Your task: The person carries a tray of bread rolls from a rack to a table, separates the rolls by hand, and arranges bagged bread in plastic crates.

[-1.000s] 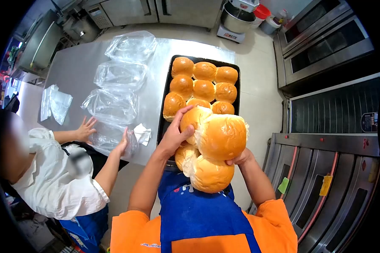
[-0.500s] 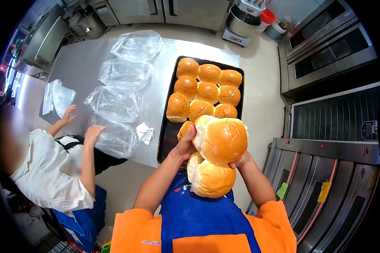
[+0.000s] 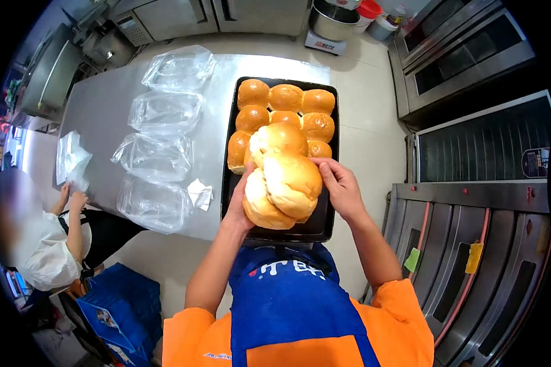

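A cluster of joined, glossy brown bread buns (image 3: 292,182) is held over the near part of a black baking tray (image 3: 326,221), with pale torn sides showing. My left hand (image 3: 237,205) is closed around the cluster's left side, fingers partly hidden beneath. At its right edge, my right hand (image 3: 343,188) grips with thumb and fingertips. Rows of golden buns (image 3: 286,96) fill the far part of the tray; the held cluster hides some of them.
Several clear plastic bags (image 3: 158,156) lie in a column on the steel table (image 3: 104,104), near crumpled white paper (image 3: 200,194). At left, a co-worker's hands (image 3: 73,197) hold plastic bags (image 3: 73,160). Blue crates (image 3: 119,306) stand below; ovens (image 3: 471,67) line the right.
The held buns have moved away from my body, over the tray, and turned. My right hand has shifted to their upper right edge. The co-worker's hands moved left to the stacked bags.
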### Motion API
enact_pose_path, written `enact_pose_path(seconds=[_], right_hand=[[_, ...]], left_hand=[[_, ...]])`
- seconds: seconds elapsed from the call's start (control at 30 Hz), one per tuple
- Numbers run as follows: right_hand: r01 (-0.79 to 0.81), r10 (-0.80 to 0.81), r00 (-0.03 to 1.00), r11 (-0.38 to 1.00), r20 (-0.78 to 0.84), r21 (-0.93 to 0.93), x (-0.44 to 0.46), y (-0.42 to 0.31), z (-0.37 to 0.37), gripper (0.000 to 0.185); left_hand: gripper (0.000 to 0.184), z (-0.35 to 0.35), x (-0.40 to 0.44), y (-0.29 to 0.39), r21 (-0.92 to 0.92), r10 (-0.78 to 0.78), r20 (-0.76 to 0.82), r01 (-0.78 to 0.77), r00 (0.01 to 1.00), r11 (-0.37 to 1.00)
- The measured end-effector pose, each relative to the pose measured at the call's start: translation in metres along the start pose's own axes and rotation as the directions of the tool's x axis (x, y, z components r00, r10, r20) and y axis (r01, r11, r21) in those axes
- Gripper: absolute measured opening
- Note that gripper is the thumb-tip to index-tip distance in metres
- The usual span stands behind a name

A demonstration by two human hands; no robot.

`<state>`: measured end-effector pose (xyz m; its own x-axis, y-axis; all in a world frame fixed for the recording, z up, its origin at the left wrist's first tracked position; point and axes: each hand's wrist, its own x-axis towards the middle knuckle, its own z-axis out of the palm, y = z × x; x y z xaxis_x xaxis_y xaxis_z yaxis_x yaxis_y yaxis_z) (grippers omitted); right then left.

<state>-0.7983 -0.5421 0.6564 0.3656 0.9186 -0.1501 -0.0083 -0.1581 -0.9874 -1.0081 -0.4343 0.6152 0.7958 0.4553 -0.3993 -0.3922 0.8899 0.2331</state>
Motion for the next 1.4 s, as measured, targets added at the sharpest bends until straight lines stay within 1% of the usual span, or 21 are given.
enact_pose_path(seconds=[0.03,0.13,0.23,0.33,0.37,0.47,0.63,0.7,0.8,0.83,0.87,0.93,0.97,1.07,1.1,1.13,1.2,1.27,1.33,1.37,1.4], right_hand=[[-0.049,0.049,0.999,0.999,0.006,0.004,-0.002,-0.006,-0.001,0.037],[0.061,-0.059,0.995,0.998,-0.081,0.028,-0.002,-0.003,0.008,0.041],[0.123,-0.119,0.991,0.99,-0.062,0.063,-0.005,-0.006,0.017,0.052],[0.186,-0.195,0.979,0.973,-0.06,-0.134,-0.009,-0.013,0.023,0.065],[0.141,-0.151,0.988,0.971,-0.036,-0.191,-0.009,-0.014,0.023,0.083],[0.244,-0.269,0.963,0.89,-0.013,-0.386,-0.017,-0.021,0.031,0.096],[0.242,-0.247,0.969,0.947,0.003,-0.209,-0.02,-0.011,0.035,0.102],[0.238,-0.234,0.971,0.954,0.044,-0.181,-0.022,-0.02,0.031,0.102],[0.375,-0.353,0.927,0.885,0.126,-0.276,-0.029,-0.032,0.031,0.106],[0.374,-0.356,0.927,0.907,0.12,-0.195,-0.035,-0.031,0.036,0.113],[0.439,-0.416,0.898,0.862,0.141,-0.253,-0.037,-0.026,0.038,0.126],[0.275,-0.291,0.948,0.953,0.131,0.126,-0.044,-0.025,0.052,0.134],[0.222,-0.252,0.957,0.955,0.145,0.198,-0.045,-0.022,0.054,0.139],[-0.008,-0.174,0.939,0.85,0.296,0.526,-0.056,-0.007,0.061,0.141],[0.009,-0.225,0.913,0.845,0.34,0.535,-0.06,-0.006,0.067,0.141],[0.03,-0.277,0.884,0.838,0.377,0.545,-0.064,-0.006,0.075,0.141],[0.055,-0.307,0.856,0.854,0.415,0.517,-0.076,-0.014,0.102,0.14],[0.368,-0.463,0.753,0.885,0.467,0.285,-0.077,-0.023,0.129,0.136],[0.506,-0.507,0.651,0.845,0.565,0.176,-0.082,-0.033,0.153,0.134],[0.498,-0.516,0.615,0.84,0.596,0.214,-0.084,-0.039,0.161,0.126],[0.493,-0.515,0.638,0.844,0.573,0.21,-0.084,-0.044,0.169,0.098]], left_hand=[[0.069,0.005,0.0,0.001,-0.023,-0.003,-0.004,0.003,1.0,1.0],[0.069,0.015,-0.001,0.003,-0.083,-0.007,-0.016,0.005,1.0,0.997],[0.071,0.02,0.001,0.005,-0.102,-0.01,0.026,0.013,1.0,0.995],[0.071,0.017,0.004,0.003,-0.148,-0.005,0.042,0.011,0.999,0.989],[0.071,0.015,0.006,0.002,-0.16,0.0,0.033,0.005,0.999,0.987],[0.069,0.01,0.007,0.0,-0.168,0.035,0.011,-0.033,0.999,0.985],[0.065,0.014,0.008,-0.007,-0.147,0.145,-0.03,-0.148,0.989,0.978],[0.063,0.029,0.0,-0.009,-0.05,0.264,0.026,-0.262,0.964,0.964],[0.063,0.034,-0.009,-0.015,0.126,0.456,0.085,-0.463,0.886,0.877],[0.064,0.03,-0.018,-0.017,0.056,0.44,-0.013,-0.438,0.898,0.897],[0.064,0.028,-0.028,-0.023,-0.022,0.418,-0.107,-0.422,0.902,0.906],[0.071,0.033,-0.05,-0.031,0.134,0.514,-0.205,-0.496,0.833,0.858],[0.077,0.026,-0.061,-0.039,0.207,0.609,-0.202,-0.575,0.767,0.792],[0.097,0.03,-0.103,-0.053,0.495,0.823,-0.099,-0.69,0.559,0.528],[0.103,0.033,-0.119,-0.052,0.591,0.867,-0.033,-0.69,0.498,0.418],[0.126,0.022,-0.133,-0.052,0.6,0.825,-0.088,-0.631,0.558,0.491],[0.138,-0.008,-0.146,-0.049,0.47,0.832,-0.134,-0.704,0.539,0.532],[0.142,-0.028,-0.15,-0.029,0.111,0.768,0.179,-0.788,0.615,0.606],[0.138,-0.022,-0.177,-0.01,0.047,0.707,0.24,-0.736,0.665,0.676],[0.128,-0.041,-0.194,-0.014,-0.238,0.736,0.196,-0.696,0.648,0.677],[0.121,-0.042,-0.211,-0.012,0.036,0.77,-0.037,-0.769,0.638,0.639]])
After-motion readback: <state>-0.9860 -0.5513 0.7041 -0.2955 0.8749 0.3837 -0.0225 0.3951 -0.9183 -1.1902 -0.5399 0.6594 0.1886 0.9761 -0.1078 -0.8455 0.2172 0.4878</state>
